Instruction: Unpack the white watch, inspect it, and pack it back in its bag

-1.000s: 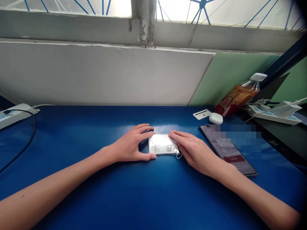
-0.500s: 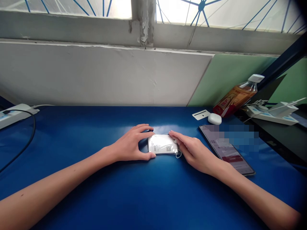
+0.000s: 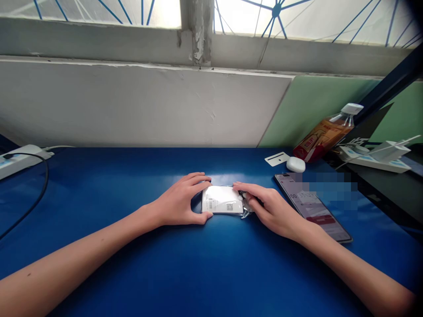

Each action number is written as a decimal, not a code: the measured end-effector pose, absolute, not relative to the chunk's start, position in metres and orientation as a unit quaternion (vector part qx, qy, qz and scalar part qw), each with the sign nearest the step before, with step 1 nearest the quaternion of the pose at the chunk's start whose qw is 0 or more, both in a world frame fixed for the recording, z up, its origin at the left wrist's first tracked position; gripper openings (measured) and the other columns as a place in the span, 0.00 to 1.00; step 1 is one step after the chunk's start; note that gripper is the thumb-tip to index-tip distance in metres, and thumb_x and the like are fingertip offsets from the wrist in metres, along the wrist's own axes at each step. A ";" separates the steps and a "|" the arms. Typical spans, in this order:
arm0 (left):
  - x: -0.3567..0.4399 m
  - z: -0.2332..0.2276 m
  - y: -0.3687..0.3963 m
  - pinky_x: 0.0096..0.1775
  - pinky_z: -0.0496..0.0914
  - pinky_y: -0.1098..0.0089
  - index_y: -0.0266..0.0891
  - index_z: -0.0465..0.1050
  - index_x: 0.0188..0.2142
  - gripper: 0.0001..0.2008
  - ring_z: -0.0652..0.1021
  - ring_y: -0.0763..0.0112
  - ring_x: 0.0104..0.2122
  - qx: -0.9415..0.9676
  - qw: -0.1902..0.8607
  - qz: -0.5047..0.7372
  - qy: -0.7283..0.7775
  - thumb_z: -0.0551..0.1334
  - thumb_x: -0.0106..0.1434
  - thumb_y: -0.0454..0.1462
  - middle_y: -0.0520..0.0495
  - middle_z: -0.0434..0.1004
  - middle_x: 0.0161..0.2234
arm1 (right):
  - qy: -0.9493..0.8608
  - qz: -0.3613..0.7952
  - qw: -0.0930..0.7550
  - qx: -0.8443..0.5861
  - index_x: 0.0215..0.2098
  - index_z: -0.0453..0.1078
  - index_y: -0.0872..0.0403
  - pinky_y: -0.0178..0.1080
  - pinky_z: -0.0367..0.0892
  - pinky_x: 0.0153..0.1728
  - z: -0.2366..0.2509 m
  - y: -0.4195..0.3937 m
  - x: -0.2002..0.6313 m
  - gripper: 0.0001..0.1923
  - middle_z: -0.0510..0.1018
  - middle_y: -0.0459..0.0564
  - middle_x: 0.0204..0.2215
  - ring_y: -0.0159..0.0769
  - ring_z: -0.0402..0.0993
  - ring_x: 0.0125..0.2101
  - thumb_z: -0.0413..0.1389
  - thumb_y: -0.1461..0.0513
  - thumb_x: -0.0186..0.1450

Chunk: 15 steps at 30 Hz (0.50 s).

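Observation:
A small flat white packet (image 3: 222, 199) with a barcode and a QR code lies on the blue table, in what looks like a clear plastic sleeve. My left hand (image 3: 180, 200) grips its left end, thumb along the near edge and fingers at the far edge. At the other end, my right hand (image 3: 269, 210) pinches the clear plastic between thumb and fingers. A short bead chain (image 3: 245, 215) shows by the packet's lower right corner. The right fingertips partly hide that end.
Right of my hands lies a phone (image 3: 312, 207) with its screen lit. Beyond it are a white earbud case (image 3: 295, 164), a white card (image 3: 276, 159) and a leaning drink bottle (image 3: 325, 134). Power strips stand at the left (image 3: 23, 160) and right (image 3: 373, 159).
The packet has shifted slightly left. My right thumb and fingers have parted a little at its right end, and more crumpled clear plastic shows there. The left hand keeps its hold.

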<state>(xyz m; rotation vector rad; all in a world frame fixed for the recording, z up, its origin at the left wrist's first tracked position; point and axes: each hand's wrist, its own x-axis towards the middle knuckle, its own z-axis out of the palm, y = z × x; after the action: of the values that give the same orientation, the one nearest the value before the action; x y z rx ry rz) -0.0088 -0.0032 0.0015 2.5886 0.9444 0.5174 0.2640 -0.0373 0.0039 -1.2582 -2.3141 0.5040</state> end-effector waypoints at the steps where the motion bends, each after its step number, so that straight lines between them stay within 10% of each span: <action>1: -0.009 0.001 -0.004 0.58 0.63 0.50 0.41 0.66 0.57 0.32 0.63 0.48 0.61 0.912 0.162 0.183 0.330 0.67 0.54 0.47 0.40 0.68 0.58 | -0.847 0.170 0.232 -0.447 0.55 0.67 0.51 0.46 0.70 0.51 0.004 -0.037 0.264 0.20 0.75 0.51 0.54 0.43 0.72 0.53 0.45 0.67 0.68; 15: -0.010 0.004 -0.007 0.61 0.58 0.51 0.35 0.57 0.62 0.33 0.57 0.49 0.64 0.924 0.118 0.135 0.337 0.60 0.61 0.46 0.37 0.61 0.62 | -0.879 0.077 0.202 -0.426 0.47 0.75 0.51 0.48 0.72 0.44 0.005 -0.028 0.273 0.14 0.78 0.54 0.44 0.46 0.71 0.46 0.49 0.62 0.69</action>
<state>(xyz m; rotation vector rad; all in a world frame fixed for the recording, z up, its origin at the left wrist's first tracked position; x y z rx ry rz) -0.0097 -0.0067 0.0037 2.7028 0.9861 0.3956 0.2726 -0.0278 0.0051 -1.1882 -2.4530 0.2162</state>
